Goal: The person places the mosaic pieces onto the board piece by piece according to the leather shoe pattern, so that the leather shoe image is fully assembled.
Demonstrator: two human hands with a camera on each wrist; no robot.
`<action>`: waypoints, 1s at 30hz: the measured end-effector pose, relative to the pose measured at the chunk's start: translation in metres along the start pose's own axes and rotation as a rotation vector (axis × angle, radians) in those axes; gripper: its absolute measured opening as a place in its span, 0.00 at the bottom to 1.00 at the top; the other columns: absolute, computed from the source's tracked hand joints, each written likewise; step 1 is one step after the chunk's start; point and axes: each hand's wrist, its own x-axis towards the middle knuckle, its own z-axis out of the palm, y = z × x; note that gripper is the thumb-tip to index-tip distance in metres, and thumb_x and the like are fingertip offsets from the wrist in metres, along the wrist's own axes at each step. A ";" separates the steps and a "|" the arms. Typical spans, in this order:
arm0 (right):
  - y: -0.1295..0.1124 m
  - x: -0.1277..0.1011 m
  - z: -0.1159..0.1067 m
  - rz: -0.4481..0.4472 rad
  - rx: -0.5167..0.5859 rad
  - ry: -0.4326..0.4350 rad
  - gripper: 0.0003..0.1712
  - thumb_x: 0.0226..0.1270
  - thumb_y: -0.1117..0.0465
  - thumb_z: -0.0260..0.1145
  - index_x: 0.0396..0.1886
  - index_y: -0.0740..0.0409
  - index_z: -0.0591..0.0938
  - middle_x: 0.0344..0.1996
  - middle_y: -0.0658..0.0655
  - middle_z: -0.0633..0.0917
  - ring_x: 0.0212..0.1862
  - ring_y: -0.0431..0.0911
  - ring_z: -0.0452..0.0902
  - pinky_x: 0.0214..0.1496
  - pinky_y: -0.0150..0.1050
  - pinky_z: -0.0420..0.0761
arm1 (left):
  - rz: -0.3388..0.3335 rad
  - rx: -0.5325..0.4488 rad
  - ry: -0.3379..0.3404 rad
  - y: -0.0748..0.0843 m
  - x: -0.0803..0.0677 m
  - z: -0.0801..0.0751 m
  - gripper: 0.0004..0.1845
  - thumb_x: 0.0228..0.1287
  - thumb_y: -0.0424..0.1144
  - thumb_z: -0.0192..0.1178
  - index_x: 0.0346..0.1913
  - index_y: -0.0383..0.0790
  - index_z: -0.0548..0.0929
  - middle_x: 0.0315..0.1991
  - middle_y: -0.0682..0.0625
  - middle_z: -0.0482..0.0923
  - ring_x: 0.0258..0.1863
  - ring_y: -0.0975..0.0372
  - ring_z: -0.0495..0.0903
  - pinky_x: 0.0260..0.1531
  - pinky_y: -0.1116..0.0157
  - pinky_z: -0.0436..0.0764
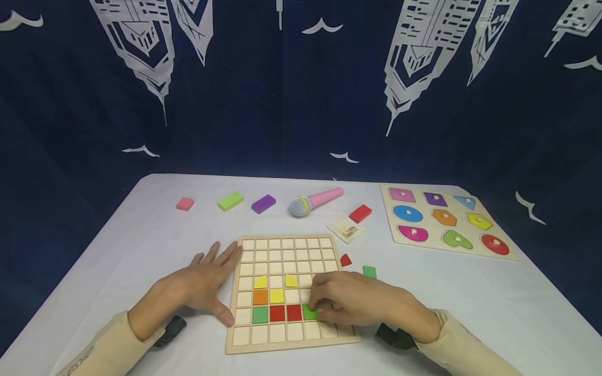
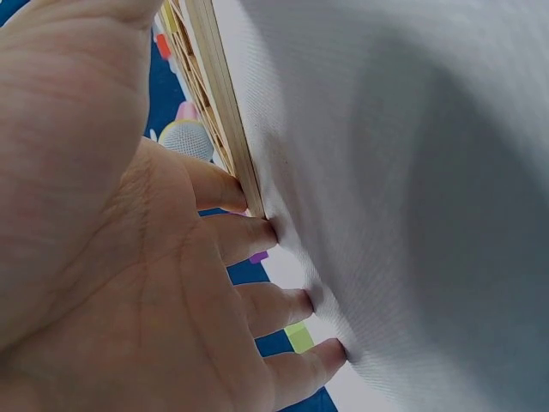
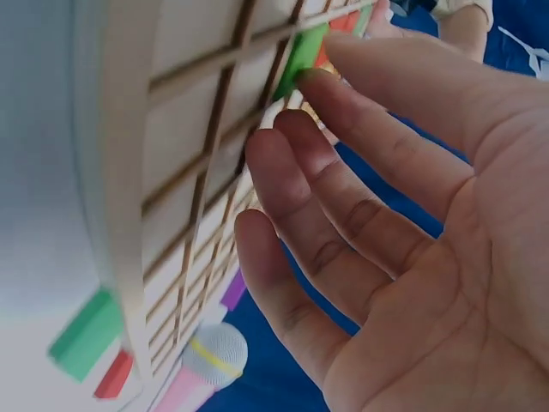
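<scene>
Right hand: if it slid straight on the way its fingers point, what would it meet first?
The right hand points left along the board; past the green tile it touches, probably the adjacent red tile.

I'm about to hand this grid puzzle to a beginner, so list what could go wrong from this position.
1. The right hand presses the green tile with its fingertips; it may seat crooked across the grid ribs.
2. That hand lies over the grid board, so it could nudge the red tiles beside it.
3. The left hand only rests flat against the board's edge; a push might slide the board on the white table.
</scene>
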 end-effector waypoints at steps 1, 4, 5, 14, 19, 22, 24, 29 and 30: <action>0.002 -0.003 -0.001 0.006 -0.002 0.007 0.08 0.67 0.58 0.70 0.45 0.47 0.88 0.41 0.41 0.83 0.41 0.32 0.76 0.45 0.27 0.80 | 0.000 0.002 0.001 0.000 0.000 0.000 0.80 0.27 0.69 0.78 0.80 0.34 0.45 0.81 0.36 0.39 0.78 0.33 0.36 0.71 0.31 0.45; 0.010 -0.015 -0.006 0.040 -0.006 0.032 0.10 0.67 0.58 0.69 0.46 0.47 0.88 0.42 0.41 0.83 0.43 0.33 0.77 0.48 0.29 0.81 | 0.008 0.005 0.005 0.000 0.001 0.000 0.80 0.26 0.68 0.78 0.80 0.33 0.45 0.81 0.36 0.39 0.77 0.32 0.36 0.71 0.30 0.45; 0.013 -0.020 -0.007 0.057 -0.002 0.044 0.10 0.66 0.59 0.69 0.46 0.47 0.88 0.42 0.41 0.83 0.42 0.33 0.77 0.49 0.30 0.81 | 0.006 0.006 0.006 0.000 0.001 -0.001 0.80 0.26 0.68 0.78 0.80 0.33 0.45 0.81 0.36 0.39 0.77 0.32 0.36 0.71 0.30 0.45; 0.044 -0.046 -0.019 0.267 0.017 0.094 0.15 0.62 0.59 0.73 0.49 0.46 0.87 0.44 0.40 0.85 0.44 0.37 0.78 0.48 0.37 0.84 | 0.004 -0.009 0.010 0.001 0.001 -0.001 0.80 0.24 0.68 0.79 0.80 0.33 0.46 0.81 0.36 0.39 0.78 0.32 0.36 0.71 0.30 0.45; 0.057 -0.052 -0.027 0.353 0.016 0.075 0.19 0.59 0.56 0.75 0.51 0.48 0.86 0.43 0.42 0.85 0.45 0.39 0.78 0.50 0.41 0.84 | 0.007 -0.011 0.006 0.001 0.001 -0.001 0.80 0.25 0.68 0.78 0.80 0.33 0.45 0.81 0.35 0.39 0.77 0.32 0.36 0.71 0.30 0.45; 0.064 -0.054 -0.028 0.360 0.020 0.074 0.19 0.59 0.57 0.76 0.51 0.49 0.85 0.43 0.43 0.85 0.43 0.40 0.78 0.49 0.41 0.84 | 0.013 -0.009 0.010 0.001 0.001 0.000 0.80 0.25 0.68 0.78 0.80 0.33 0.45 0.81 0.35 0.39 0.77 0.31 0.36 0.70 0.29 0.45; 0.069 -0.055 -0.027 0.368 0.020 0.086 0.19 0.58 0.58 0.76 0.50 0.50 0.85 0.43 0.43 0.86 0.43 0.40 0.79 0.49 0.41 0.84 | 0.012 -0.012 0.009 0.001 0.001 0.000 0.80 0.26 0.68 0.78 0.80 0.33 0.46 0.81 0.35 0.39 0.77 0.32 0.36 0.70 0.30 0.45; 0.078 -0.055 -0.027 0.375 0.034 0.107 0.14 0.57 0.59 0.77 0.44 0.49 0.85 0.39 0.42 0.84 0.42 0.40 0.78 0.47 0.39 0.84 | 0.008 -0.008 0.011 0.002 0.001 0.000 0.80 0.26 0.68 0.79 0.80 0.33 0.46 0.81 0.36 0.39 0.77 0.32 0.36 0.70 0.30 0.45; 0.079 -0.054 -0.027 0.377 0.037 0.110 0.13 0.57 0.59 0.77 0.42 0.48 0.85 0.38 0.42 0.84 0.42 0.40 0.78 0.46 0.38 0.84 | 0.007 -0.008 0.011 0.002 0.001 0.000 0.80 0.26 0.68 0.79 0.80 0.33 0.46 0.81 0.36 0.39 0.77 0.32 0.36 0.70 0.30 0.45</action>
